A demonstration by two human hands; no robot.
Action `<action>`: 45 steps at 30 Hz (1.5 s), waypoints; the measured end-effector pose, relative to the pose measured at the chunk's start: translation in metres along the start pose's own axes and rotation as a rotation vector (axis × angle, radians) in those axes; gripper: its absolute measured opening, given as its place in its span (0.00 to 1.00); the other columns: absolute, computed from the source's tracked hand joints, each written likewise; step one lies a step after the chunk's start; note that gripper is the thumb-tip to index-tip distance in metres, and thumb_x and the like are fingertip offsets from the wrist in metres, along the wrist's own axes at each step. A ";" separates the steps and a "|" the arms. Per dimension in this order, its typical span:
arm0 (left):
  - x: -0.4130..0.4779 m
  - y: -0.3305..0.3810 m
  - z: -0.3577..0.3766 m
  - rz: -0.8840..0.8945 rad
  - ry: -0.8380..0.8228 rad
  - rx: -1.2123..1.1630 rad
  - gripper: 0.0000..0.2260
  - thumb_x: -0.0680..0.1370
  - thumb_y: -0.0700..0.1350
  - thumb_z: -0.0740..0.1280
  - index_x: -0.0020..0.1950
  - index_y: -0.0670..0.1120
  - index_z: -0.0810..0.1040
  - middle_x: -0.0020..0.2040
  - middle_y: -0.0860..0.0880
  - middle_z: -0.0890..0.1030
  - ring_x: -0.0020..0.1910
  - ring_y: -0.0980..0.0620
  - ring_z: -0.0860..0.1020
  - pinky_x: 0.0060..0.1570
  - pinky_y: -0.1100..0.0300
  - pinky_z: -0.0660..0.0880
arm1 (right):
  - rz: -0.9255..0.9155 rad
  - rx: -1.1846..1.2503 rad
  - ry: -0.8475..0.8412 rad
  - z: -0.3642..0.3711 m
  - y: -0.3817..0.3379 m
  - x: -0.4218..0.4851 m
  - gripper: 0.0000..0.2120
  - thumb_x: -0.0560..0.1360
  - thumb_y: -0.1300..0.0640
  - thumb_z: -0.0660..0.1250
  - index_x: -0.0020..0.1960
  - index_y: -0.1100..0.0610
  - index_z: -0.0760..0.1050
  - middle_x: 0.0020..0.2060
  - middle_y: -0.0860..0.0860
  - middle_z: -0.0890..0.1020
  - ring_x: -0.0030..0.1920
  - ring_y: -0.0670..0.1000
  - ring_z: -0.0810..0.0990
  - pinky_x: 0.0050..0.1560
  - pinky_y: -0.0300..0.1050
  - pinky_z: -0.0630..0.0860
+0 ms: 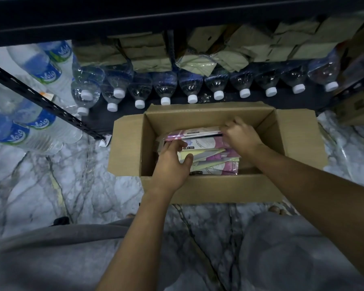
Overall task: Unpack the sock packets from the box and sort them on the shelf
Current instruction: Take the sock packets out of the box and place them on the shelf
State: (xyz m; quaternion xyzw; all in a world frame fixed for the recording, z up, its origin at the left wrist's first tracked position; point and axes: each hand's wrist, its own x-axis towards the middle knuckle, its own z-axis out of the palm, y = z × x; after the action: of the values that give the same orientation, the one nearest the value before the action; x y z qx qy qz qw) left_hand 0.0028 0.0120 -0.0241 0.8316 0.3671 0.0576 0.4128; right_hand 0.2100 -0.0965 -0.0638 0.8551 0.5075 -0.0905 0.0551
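In cardboard box (208, 114), flat glossy packets (208, 143)

We cannot read the print on the pink, white and yellow plastic sock packets (208, 151) in the brown cardboard box (219, 190); the lower ones hide under the top ones. The right hand (241, 133) is blurred, its fingertips lost behind the top packet. The left hand (172, 164) covers the stack's left end. The picture's right edge cuts off a printed brown carton (357, 108).
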 end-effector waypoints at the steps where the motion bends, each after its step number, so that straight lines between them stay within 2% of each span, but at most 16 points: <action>1: 0.000 0.001 0.000 0.009 -0.003 0.004 0.13 0.78 0.44 0.69 0.62 0.45 0.77 0.60 0.48 0.77 0.59 0.51 0.76 0.52 0.65 0.67 | -0.002 0.012 0.028 -0.006 0.003 -0.004 0.12 0.77 0.61 0.65 0.59 0.58 0.76 0.55 0.54 0.79 0.61 0.58 0.70 0.50 0.53 0.76; 4: -0.002 0.005 0.001 -0.001 -0.027 0.017 0.13 0.78 0.44 0.68 0.62 0.46 0.77 0.61 0.48 0.76 0.58 0.50 0.76 0.52 0.62 0.69 | 0.002 0.072 0.087 -0.030 0.013 -0.020 0.11 0.78 0.57 0.63 0.55 0.61 0.78 0.54 0.57 0.80 0.62 0.61 0.71 0.52 0.55 0.75; 7: -0.005 0.006 0.001 -0.013 -0.050 0.045 0.14 0.78 0.45 0.68 0.63 0.46 0.76 0.60 0.48 0.76 0.57 0.48 0.76 0.50 0.59 0.71 | 0.016 0.129 0.174 -0.054 0.028 -0.037 0.10 0.76 0.59 0.65 0.54 0.62 0.80 0.53 0.60 0.81 0.59 0.64 0.73 0.53 0.57 0.74; 11: -0.008 0.006 0.003 -0.010 -0.070 0.091 0.14 0.77 0.44 0.68 0.63 0.46 0.75 0.60 0.46 0.77 0.57 0.48 0.76 0.54 0.53 0.75 | 0.032 0.153 0.277 -0.081 0.047 -0.060 0.07 0.71 0.66 0.68 0.48 0.64 0.81 0.44 0.61 0.82 0.48 0.63 0.74 0.46 0.51 0.72; 15: -0.005 0.004 0.005 0.000 -0.100 0.138 0.15 0.76 0.42 0.69 0.63 0.45 0.76 0.61 0.45 0.77 0.58 0.47 0.76 0.57 0.50 0.75 | 0.055 0.185 0.362 -0.097 0.051 -0.084 0.06 0.70 0.66 0.69 0.47 0.64 0.81 0.39 0.59 0.81 0.43 0.60 0.74 0.41 0.46 0.68; 22: 0.019 -0.010 0.016 -0.009 -0.165 0.258 0.18 0.74 0.40 0.69 0.63 0.45 0.76 0.64 0.42 0.75 0.59 0.42 0.77 0.58 0.46 0.76 | 0.036 0.265 0.449 -0.096 0.046 -0.093 0.05 0.68 0.67 0.72 0.44 0.63 0.82 0.40 0.57 0.83 0.39 0.58 0.73 0.40 0.42 0.63; 26: 0.045 -0.020 0.028 0.018 -0.228 0.366 0.18 0.74 0.41 0.70 0.64 0.44 0.76 0.63 0.43 0.74 0.63 0.42 0.73 0.60 0.46 0.73 | 0.040 0.298 0.492 -0.091 0.052 -0.087 0.03 0.70 0.65 0.71 0.44 0.62 0.82 0.37 0.55 0.82 0.39 0.51 0.68 0.40 0.42 0.65; 31: 0.079 -0.029 0.049 0.053 -0.303 0.586 0.21 0.74 0.45 0.70 0.66 0.48 0.73 0.68 0.46 0.71 0.67 0.41 0.69 0.67 0.47 0.68 | 0.035 0.324 0.544 -0.088 0.060 -0.076 0.03 0.71 0.64 0.70 0.44 0.62 0.81 0.37 0.54 0.81 0.40 0.58 0.75 0.40 0.46 0.71; 34: 0.092 -0.030 0.059 0.114 -0.333 0.725 0.21 0.75 0.47 0.68 0.67 0.49 0.71 0.68 0.46 0.70 0.68 0.42 0.68 0.69 0.45 0.64 | 0.024 0.336 0.558 -0.087 0.063 -0.072 0.02 0.71 0.63 0.71 0.44 0.61 0.81 0.36 0.53 0.80 0.40 0.55 0.73 0.40 0.44 0.69; 38: 0.101 -0.036 0.062 0.236 -0.323 0.862 0.20 0.76 0.49 0.66 0.66 0.47 0.69 0.66 0.45 0.71 0.65 0.41 0.70 0.62 0.45 0.67 | 0.032 0.351 0.568 -0.086 0.068 -0.065 0.03 0.72 0.62 0.70 0.45 0.61 0.81 0.37 0.53 0.79 0.40 0.53 0.71 0.40 0.46 0.71; 40: 0.102 -0.036 0.062 0.305 -0.341 0.937 0.21 0.77 0.50 0.66 0.68 0.46 0.69 0.66 0.44 0.71 0.64 0.41 0.71 0.58 0.47 0.69 | 0.036 0.352 0.560 -0.086 0.069 -0.063 0.02 0.73 0.62 0.70 0.45 0.61 0.80 0.35 0.49 0.75 0.40 0.51 0.69 0.40 0.46 0.71; 43: 0.100 -0.035 0.061 0.384 -0.334 0.976 0.17 0.78 0.46 0.63 0.66 0.44 0.71 0.64 0.44 0.74 0.62 0.41 0.73 0.56 0.45 0.74 | 0.042 0.344 0.550 -0.087 0.068 -0.062 0.02 0.73 0.62 0.70 0.44 0.60 0.80 0.36 0.45 0.70 0.41 0.49 0.67 0.40 0.42 0.67; 45: 0.099 -0.035 0.058 0.392 -0.313 0.954 0.14 0.79 0.44 0.61 0.63 0.44 0.73 0.61 0.43 0.76 0.60 0.40 0.74 0.54 0.44 0.75 | 0.044 0.348 0.556 -0.088 0.067 -0.062 0.02 0.73 0.62 0.70 0.44 0.61 0.80 0.35 0.47 0.72 0.40 0.50 0.68 0.41 0.42 0.66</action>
State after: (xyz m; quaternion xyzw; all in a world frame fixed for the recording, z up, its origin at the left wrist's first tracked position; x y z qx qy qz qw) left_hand 0.0779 0.0531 -0.1079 0.9784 0.1244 -0.1640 0.0206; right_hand 0.2480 -0.1654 0.0356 0.8544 0.4616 0.0623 -0.2304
